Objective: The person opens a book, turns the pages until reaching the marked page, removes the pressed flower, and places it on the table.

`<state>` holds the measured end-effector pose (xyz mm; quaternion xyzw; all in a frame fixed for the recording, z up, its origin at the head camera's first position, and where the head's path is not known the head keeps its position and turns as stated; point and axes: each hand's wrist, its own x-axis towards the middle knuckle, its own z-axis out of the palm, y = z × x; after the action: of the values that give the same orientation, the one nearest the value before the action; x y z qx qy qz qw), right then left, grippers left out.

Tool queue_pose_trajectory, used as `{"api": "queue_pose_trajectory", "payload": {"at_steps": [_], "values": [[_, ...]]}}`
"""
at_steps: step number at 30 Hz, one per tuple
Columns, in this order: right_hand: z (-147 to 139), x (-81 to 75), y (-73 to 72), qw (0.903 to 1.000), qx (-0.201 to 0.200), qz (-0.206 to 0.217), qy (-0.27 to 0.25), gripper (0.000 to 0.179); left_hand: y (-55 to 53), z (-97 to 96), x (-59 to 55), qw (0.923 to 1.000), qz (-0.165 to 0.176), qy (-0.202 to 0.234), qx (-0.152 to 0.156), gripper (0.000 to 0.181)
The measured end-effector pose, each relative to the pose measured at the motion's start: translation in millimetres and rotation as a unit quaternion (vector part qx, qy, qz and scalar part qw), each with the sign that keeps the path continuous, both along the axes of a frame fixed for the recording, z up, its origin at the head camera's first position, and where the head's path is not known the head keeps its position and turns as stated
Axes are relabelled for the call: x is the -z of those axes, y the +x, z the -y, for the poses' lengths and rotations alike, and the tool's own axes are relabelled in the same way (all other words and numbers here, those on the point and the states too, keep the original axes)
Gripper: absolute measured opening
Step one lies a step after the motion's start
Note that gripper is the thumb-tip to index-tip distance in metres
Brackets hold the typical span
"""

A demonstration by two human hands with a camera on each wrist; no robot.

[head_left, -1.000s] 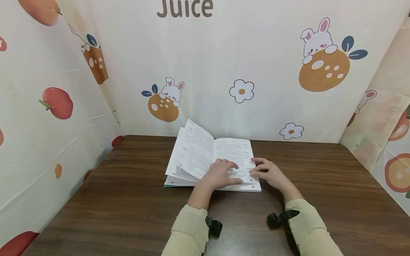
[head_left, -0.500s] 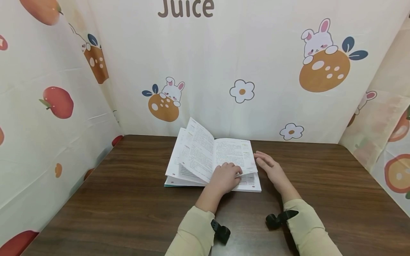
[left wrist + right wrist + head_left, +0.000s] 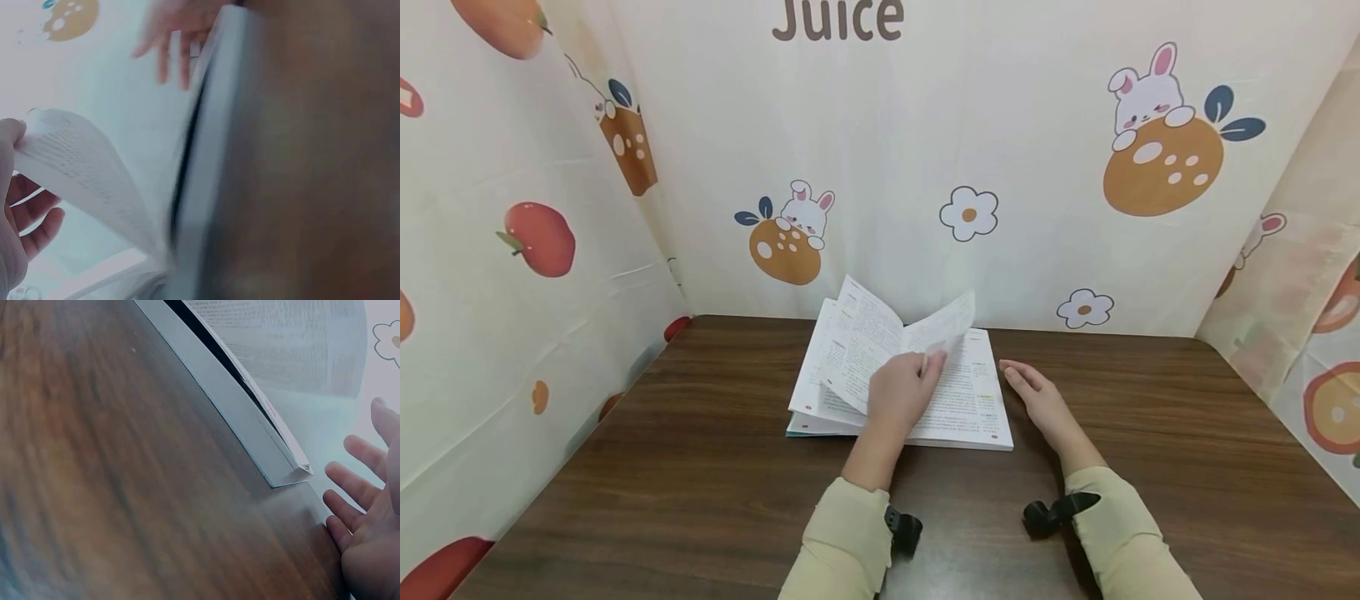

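Left grip (image 3: 901, 387): pinching one thin white printed page (image 3: 951, 323), thumb on the near face, other fingers tucked behind. The paper is sheer enough to show a finger faintly through it. Held near the lower outer corner, as far as I can see; I take it that the free edge, far from the binding, lets the leaf bow upward without creasing.

The page rises from a thick white-paged book with a sliver of teal cover (image 3: 967, 408), lying open on the dark brown wood-grain desk (image 3: 700, 433), close to the back edge, ahead of both arms. Probably set there for easy reach from either side. A second loose white leaf (image 3: 859, 342) tilts up over the left-hand stack, no fingers on it that I can make out; likely springy binding.

Right grip (image 3: 1039, 402): holding nothing, fingers extended and spread, just beside the book's right edge, palm facing it. Contact with the paper: cannot tell. Looks parked, perhaps as a guard.

Arms: the left comes in across the book's lower edge; the right slants inward from outside. Loose cream fabric sleeves (image 3: 844, 537), each with a small black wrist camera (image 3: 907, 533). Behind, a white fabric backdrop printed with rabbits and fruit (image 3: 887, 125).
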<state>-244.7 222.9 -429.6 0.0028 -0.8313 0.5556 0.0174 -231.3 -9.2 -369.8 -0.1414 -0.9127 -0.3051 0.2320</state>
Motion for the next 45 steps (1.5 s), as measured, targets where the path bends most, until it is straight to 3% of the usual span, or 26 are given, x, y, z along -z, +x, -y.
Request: {"api": "queue_pose_trajectory", "payload": {"at_steps": [3,5,10,16,21,29,35,45], "values": [[0.3,0.2,0.6,1.0,-0.002,0.003,0.003,0.056,0.0,13.4,-11.6,0.9985,-0.024,0.048,-0.013,0.038],[0.3,0.0,0.9,1.0,-0.003,0.007,0.005,0.057,-0.4,23.2,-18.4,0.9968,-0.015,0.075,-0.022,0.028],[0.6,-1.6,2.6,0.9996,-0.007,0.027,0.007,0.056,-3.7,51.5,-28.8,0.9891,0.056,0.127,-0.051,0.024],[0.6,-2.3,2.8,0.9994,-0.01,0.033,0.011,0.055,-9.3,83.0,-29.7,0.9753,0.131,0.16,-0.079,0.022],[0.8,-1.2,2.1,0.9994,-0.012,0.03,0.009,0.056,-11.3,105.2,-26.9,0.9654,0.185,0.16,-0.09,0.023],[0.9,1.1,1.9,0.9995,-0.015,0.028,0.005,0.053,-8.4,133.3,-18.1,0.9414,0.274,0.159,-0.116,0.022],[0.4,2.2,2.2,0.9994,-0.014,0.025,0.02,0.049,-8.5,150.9,-7.6,0.9293,0.328,0.128,-0.113,0.022],[-1.0,4.1,1.1,0.9989,-0.033,-0.002,0.034,0.045,-5.8,164.0,8.3,0.915,0.383,0.077,-0.101,0.023]]}}
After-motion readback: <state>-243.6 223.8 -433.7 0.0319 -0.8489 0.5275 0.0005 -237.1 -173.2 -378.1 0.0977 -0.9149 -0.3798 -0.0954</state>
